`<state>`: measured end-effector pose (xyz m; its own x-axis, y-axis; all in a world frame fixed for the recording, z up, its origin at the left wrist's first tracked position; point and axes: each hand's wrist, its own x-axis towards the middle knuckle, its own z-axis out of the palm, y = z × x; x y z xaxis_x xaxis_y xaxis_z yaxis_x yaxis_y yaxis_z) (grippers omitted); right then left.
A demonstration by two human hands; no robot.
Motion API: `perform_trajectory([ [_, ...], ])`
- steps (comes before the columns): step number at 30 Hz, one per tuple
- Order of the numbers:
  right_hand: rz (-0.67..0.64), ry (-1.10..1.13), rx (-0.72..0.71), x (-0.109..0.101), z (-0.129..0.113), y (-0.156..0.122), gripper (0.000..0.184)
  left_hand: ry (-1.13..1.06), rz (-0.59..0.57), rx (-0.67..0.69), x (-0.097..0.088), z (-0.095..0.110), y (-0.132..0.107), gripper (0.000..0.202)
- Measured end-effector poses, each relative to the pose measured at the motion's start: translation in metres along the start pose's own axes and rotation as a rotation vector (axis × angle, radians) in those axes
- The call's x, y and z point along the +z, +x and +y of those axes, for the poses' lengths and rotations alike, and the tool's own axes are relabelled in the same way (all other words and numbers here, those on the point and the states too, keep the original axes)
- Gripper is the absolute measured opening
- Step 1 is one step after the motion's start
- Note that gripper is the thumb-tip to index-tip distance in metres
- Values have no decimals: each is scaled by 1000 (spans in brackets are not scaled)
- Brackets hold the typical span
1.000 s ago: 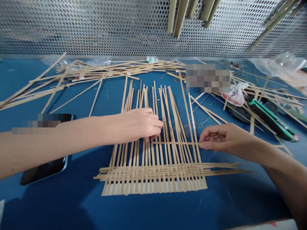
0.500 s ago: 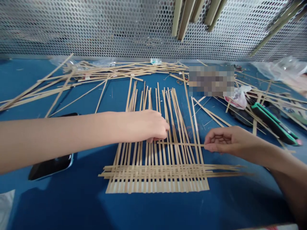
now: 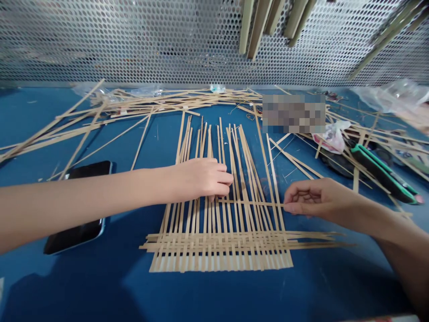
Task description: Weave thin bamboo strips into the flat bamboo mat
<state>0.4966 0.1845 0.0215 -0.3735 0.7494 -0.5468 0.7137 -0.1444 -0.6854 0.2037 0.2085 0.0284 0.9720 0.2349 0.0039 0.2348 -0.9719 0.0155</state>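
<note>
Flat bamboo strips (image 3: 246, 179) stand side by side on the blue table, fanned slightly toward the back. Near the front they are woven with several crosswise strips (image 3: 217, 241), whose loose ends stick out to both sides. My right hand (image 3: 308, 197), at the right edge of the weave, pinches the end of one thin crosswise bamboo strip (image 3: 258, 203) between thumb and finger. That strip runs left through the upright ones toward my left hand (image 3: 209, 179), which is closed over the middle uprights with fingers curled down on a strip. Its fingertips are partly hidden.
A phone (image 3: 80, 228) lies under my left forearm. Loose bamboo strips (image 3: 174, 98) are heaped along the back, before a perforated metal panel (image 3: 150, 40). On the right are a green-and-black tool (image 3: 385, 174), a crumpled plastic bag (image 3: 331, 136) and a blurred-out patch.
My left hand has shifted slightly left and its fingers have loosened a little from a tighter fist. The right hand keeps its pinch on the strip, almost unmoved.
</note>
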Motion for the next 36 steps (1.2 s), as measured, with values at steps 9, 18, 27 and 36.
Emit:
perform_trajectory([
  [9, -47, 18, -21, -1, 1, -1, 28, -14, -118, 33, -10, -4, 16, 18],
  [18, -46, 62, -50, -3, 0, -1, 22, 9, -141, 43, -20, 3, 19, 19],
  [27, -31, 51, -51, -2, 0, 0, 22, 77, -153, 79, -14, 2, 14, 27],
  [36, -41, 90, -37, 3, 0, 3, 23, 104, -186, 79, -15, 5, 14, 27],
])
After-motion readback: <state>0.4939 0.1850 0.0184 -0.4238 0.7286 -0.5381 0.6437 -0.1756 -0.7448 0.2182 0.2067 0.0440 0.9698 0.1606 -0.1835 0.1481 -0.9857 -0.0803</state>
